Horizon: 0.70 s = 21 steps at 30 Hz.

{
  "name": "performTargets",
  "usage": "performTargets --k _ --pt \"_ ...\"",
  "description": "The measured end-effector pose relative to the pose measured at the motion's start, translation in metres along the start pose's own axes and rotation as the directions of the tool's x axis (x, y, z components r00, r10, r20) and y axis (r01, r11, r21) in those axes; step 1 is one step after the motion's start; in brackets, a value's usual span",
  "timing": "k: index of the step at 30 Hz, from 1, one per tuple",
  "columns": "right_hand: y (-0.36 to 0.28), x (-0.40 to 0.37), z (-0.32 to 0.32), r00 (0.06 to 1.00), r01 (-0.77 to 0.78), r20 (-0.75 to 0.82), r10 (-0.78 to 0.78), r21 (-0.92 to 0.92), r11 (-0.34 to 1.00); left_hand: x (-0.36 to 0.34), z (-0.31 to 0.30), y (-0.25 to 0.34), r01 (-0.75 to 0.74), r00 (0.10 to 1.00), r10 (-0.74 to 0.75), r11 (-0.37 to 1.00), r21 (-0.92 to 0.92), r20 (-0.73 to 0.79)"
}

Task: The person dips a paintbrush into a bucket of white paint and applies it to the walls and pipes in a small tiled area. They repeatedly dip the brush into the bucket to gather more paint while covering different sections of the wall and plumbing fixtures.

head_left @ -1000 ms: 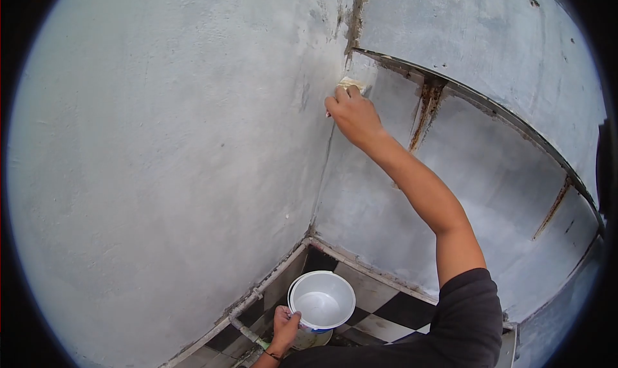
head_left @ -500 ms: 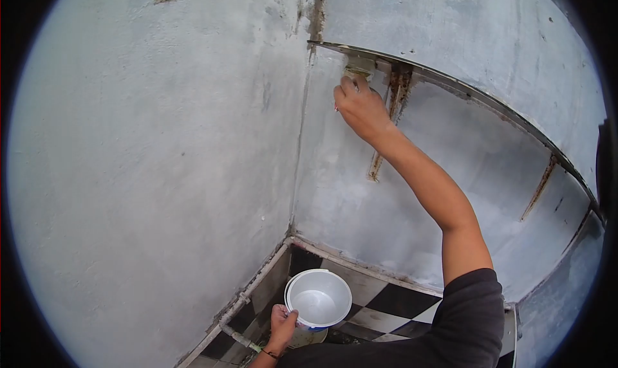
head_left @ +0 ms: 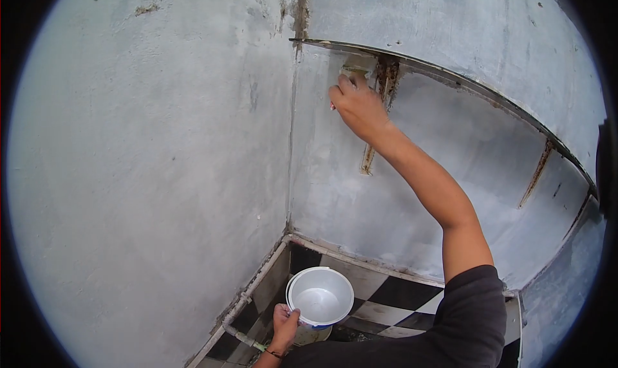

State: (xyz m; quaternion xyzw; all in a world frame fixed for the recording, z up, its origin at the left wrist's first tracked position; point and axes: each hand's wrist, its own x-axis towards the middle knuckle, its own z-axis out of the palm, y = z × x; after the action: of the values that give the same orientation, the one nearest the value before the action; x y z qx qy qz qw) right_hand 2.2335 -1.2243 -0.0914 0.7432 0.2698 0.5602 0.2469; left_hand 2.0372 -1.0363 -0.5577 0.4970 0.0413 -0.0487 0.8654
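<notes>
Down low, my left hand (head_left: 284, 327) grips the rim of a white plastic bucket (head_left: 320, 296), its thumb over the edge. A little whitish residue or liquid shows on the bucket's bottom. My right arm reaches up to the corner, where my right hand (head_left: 360, 107) is closed around a paintbrush (head_left: 355, 69) seen only in part; my fingers cover most of the handle. The brush head meets the grey wall (head_left: 322, 143) just under a thin ledge (head_left: 450, 72), left of a rusty bracket (head_left: 386, 78).
A second rusty bracket (head_left: 536, 175) supports the ledge at right. Along the left wall's foot runs a pipe (head_left: 235, 310). Black and white tiles (head_left: 404, 293) cover the lower wall. Another pale container (head_left: 313, 335) stands partly hidden beneath the bucket.
The view has shifted slightly, so the wall and ledge appear a bit further left. My right hand stays up under the ledge with the paintbrush; my left still holds the bucket.
</notes>
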Motion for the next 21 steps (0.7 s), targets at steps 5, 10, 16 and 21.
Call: performTargets --k 5,10,16,21 --pt "-0.016 -0.012 -0.020 0.990 -0.044 0.139 0.026 0.127 0.991 -0.003 0.001 -0.003 0.025 1.000 -0.025 0.999 -0.027 -0.013" --pt "0.004 0.004 -0.022 0.997 0.037 -0.071 -0.028 0.130 0.991 0.000 0.001 -0.011 0.015 1.000 -0.015 1.000 -0.007 0.021" --pt "-0.026 -0.040 0.005 0.995 -0.098 0.001 0.098 -0.026 0.995 -0.002 0.004 -0.011 0.029 0.999 -0.029 1.000 0.000 0.038" --pt "-0.061 -0.061 -0.002 0.997 -0.068 -0.011 0.071 0.147 0.987 -0.006 0.005 -0.001 0.037 0.999 -0.036 0.999 -0.016 0.002"
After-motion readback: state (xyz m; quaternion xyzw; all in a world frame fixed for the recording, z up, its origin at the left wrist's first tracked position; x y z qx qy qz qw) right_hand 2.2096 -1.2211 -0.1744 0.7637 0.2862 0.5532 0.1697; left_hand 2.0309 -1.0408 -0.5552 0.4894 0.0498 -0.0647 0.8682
